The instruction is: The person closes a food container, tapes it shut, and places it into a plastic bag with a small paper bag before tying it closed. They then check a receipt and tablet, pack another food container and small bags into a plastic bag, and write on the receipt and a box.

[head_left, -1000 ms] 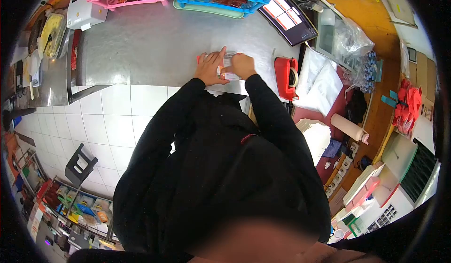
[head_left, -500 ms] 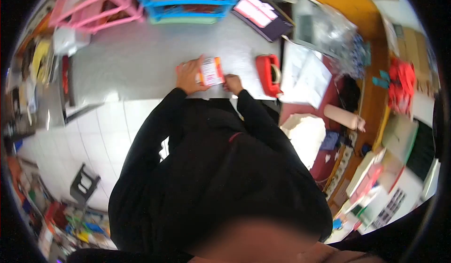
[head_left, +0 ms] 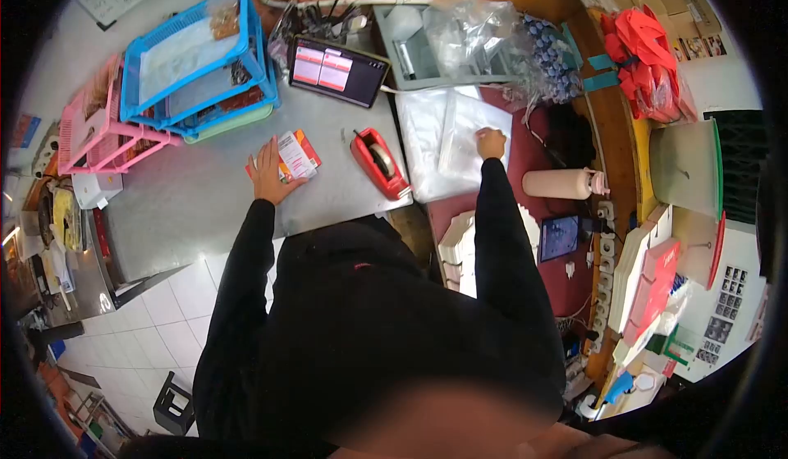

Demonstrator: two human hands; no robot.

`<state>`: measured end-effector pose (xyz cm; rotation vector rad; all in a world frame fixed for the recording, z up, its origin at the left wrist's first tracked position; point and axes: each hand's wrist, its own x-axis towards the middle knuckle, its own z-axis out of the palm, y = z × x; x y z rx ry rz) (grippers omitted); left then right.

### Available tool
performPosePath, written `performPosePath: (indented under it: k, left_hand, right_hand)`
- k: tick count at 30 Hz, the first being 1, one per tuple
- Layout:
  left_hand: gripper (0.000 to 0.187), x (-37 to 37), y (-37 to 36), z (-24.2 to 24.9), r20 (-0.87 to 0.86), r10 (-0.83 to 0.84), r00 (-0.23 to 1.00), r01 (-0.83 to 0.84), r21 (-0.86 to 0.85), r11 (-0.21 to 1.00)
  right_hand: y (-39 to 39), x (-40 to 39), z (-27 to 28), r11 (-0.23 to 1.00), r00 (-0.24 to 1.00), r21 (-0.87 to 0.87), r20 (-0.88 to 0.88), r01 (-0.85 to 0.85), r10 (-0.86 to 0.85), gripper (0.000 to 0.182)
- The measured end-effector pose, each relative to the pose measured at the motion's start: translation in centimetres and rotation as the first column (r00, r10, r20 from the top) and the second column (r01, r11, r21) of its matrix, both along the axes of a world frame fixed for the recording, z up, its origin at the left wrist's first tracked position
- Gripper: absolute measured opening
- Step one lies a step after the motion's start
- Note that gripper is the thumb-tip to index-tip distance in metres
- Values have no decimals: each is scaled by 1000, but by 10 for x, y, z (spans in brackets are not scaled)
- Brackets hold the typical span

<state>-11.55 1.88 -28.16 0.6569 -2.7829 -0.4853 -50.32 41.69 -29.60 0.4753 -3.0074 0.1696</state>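
Note:
On the metal table, my left hand (head_left: 267,176) grips a small orange and white box (head_left: 297,155), with fingers over its left part and the thumb along its near side. A printed white label shows on the box's top; the palm side is covered by the hand. To the right, my right hand (head_left: 491,142) is closed, its fingertips pinching at the top of a stack of clear plastic bags (head_left: 455,147). Between the two hands stands a red tape dispenser (head_left: 381,164), touched by neither.
Blue stacked trays (head_left: 193,69) and a pink rack (head_left: 94,127) stand at the back left. Behind the dispenser lies a tablet (head_left: 336,71) with a lit screen. A grey bin (head_left: 406,53) holds plastic wrap. A pink bottle (head_left: 562,183) lies right of my right arm.
My right hand has left the box's side and reached right onto the plastic bags. The left hand still holds the box. The whole view has turned toward the right.

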Motion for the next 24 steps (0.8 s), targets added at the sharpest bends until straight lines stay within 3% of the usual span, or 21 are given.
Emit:
performPosePath:
  k: [1, 3, 7, 9, 12, 14, 15, 16, 17, 19, 20, 21, 22, 23, 24]
  left_hand:
    - [118, -5, 5, -1, -53, 22, 998, -21, 24, 999]
    - [113, -9, 17, -1, -66, 46, 997, -45, 11, 999]
    - [101, 3, 49, 10, -143, 124, 982, -120, 34, 992]
    - [93, 11, 63, 10, -266, 218, 939, -187, 136, 973]
    - [84, 32, 83, 16, -357, 311, 881, -280, 135, 950]
    - [83, 51, 87, 5, -396, 387, 833, -360, 143, 922]
    - [82, 55, 90, 0, -432, 455, 779, -433, 155, 888]
    - [62, 54, 95, 11, -474, 487, 734, -456, 186, 870]
    - [62, 48, 97, 19, -481, 497, 722, -464, 196, 864]
    - [41, 34, 98, 28, -461, 546, 699, -344, 453, 822]
    - [25, 18, 100, 31, -448, 551, 704, -274, 545, 792]
    - [25, -6, 105, 37, -451, 504, 736, -144, 624, 768]
    - [26, -34, 110, 44, -464, 453, 761, -11, 689, 725]
    - [32, -64, 116, 45, -353, 395, 848, 84, 826, 557]
    - [46, -90, 121, 52, -416, 212, 884, 300, 854, 425]
  right_hand:
    - [0, -3, 1, 1000, 988, 10, 154, -26, 24, 12]
    - [-15, 3, -7, 999, 992, 34, 128, -1, -3, 8]
    - [-14, 4, -26, 975, 995, -204, 25, -87, 94, 9]
    - [-14, 1, -33, 964, 989, -221, -24, -147, 145, 12]
    - [-10, -3, -40, 926, 963, -284, -180, -248, 202, 11]
    - [-6, -15, -38, 748, 968, -622, -229, -230, 107, 14]
    - [-7, -16, -25, 575, 993, -811, -116, -106, 20, 18]
    - [-4, -15, -3, 357, 993, -929, 119, 102, 26, 19]
    - [0, -14, 23, 130, 935, -935, 344, 331, 91, 20]
    - [-9, 1, 109, -204, 908, -913, 281, 353, 311, 17]
    - [-25, 23, 179, -271, 868, -841, 380, 468, 321, 15]
    - [-36, 44, 232, -337, 815, -749, 470, 571, 338, 14]
    - [-29, 49, 249, -327, 786, -744, 413, 583, 461, 13]
    - [-21, 49, 259, -314, 741, -743, 346, 591, 576, 12]
    - [-15, 41, 251, -389, 527, -571, 91, 723, 845, 9]
